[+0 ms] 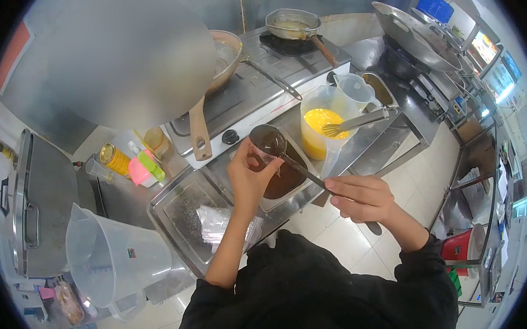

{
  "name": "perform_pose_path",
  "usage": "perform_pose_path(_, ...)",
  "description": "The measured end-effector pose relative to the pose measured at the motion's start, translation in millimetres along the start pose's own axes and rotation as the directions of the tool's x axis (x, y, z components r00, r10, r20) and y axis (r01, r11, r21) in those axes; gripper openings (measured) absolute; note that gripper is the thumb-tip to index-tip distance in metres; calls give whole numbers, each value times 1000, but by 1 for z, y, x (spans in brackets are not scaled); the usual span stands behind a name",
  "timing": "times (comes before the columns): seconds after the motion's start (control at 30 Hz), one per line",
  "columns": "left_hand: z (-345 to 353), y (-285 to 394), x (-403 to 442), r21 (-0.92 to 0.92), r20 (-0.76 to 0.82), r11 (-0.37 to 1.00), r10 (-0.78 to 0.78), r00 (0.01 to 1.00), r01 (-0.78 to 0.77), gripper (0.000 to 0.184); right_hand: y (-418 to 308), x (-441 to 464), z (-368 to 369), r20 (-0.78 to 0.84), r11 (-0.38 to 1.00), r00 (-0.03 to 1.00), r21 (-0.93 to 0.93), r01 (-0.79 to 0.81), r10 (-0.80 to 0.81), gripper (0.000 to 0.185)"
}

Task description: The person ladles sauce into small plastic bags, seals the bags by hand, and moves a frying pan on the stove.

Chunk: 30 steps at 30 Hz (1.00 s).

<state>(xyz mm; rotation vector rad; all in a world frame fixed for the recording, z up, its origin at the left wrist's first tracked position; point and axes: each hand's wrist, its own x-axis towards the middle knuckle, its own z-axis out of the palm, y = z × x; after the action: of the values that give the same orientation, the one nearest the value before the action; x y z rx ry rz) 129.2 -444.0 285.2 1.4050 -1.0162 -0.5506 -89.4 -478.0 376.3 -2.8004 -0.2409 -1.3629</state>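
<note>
My right hand (362, 197) is closed round the long handle of a ladle (303, 171), whose bowl holds dark brown liquid. My left hand (249, 177) pinches what looks like a small clear plastic bag (264, 156) just under the ladle's bowl; fingers and ladle hide much of it. Below both hands is a rectangular container (310, 189) of brown sauce. Left of it, clear plastic bags (222, 224) lie on a metal tray (169, 200).
A jug of yellow liquid (309, 116) holds a whisk (363, 121). Behind are a stove (236, 109) with a wooden-handled pan (198, 129) and another pan (294, 24). A large clear jug (115, 252) stands at left, near a yellow can (114, 158).
</note>
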Motion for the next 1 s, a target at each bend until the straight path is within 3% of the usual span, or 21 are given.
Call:
perform_pose_path(0.43,0,1,-5,-1,-40,994,106,994,-106,66,-9,-8,8,-159,954,946,148,-261,284,23)
perform_pose_path(0.5,0,1,-6,-2,-55,993,116,992,-116,67,-11,-13,10,-237,865,853,328,-380,465,14)
perform_pose_path(0.63,-2,12,-7,-49,-36,993,110,993,-112,65,-9,-22,21,-291,805,760,346,-482,581,27)
perform_pose_path(0.7,-3,13,-8,-71,-29,993,92,995,-94,64,-11,-19,29,-381,669,560,541,-510,736,27)
perform_pose_path(0.73,-4,12,-9,-51,-30,994,100,995,-101,64,-10,-21,29,-380,668,560,542,-510,736,27)
perform_pose_path(0.8,-4,11,-9,-31,-31,994,107,994,-108,64,-7,-22,28,-317,474,362,691,-545,877,28)
perform_pose_path(0.83,-4,12,-9,-46,-20,993,107,994,-108,64,-8,-15,25,-250,383,310,764,-519,917,27)
perform_pose_path(0.87,-4,12,-9,-61,-8,992,107,994,-107,64,-6,-14,24,-249,382,309,765,-519,918,27)
perform_pose_path(0.93,-5,14,-10,-77,-8,992,98,995,-98,64,-2,-15,24,-234,271,137,843,-464,962,27)
perform_pose_path(1.0,-6,13,-11,-92,-9,992,90,996,-90,64,-2,-23,31,-284,289,84,831,-475,955,28)
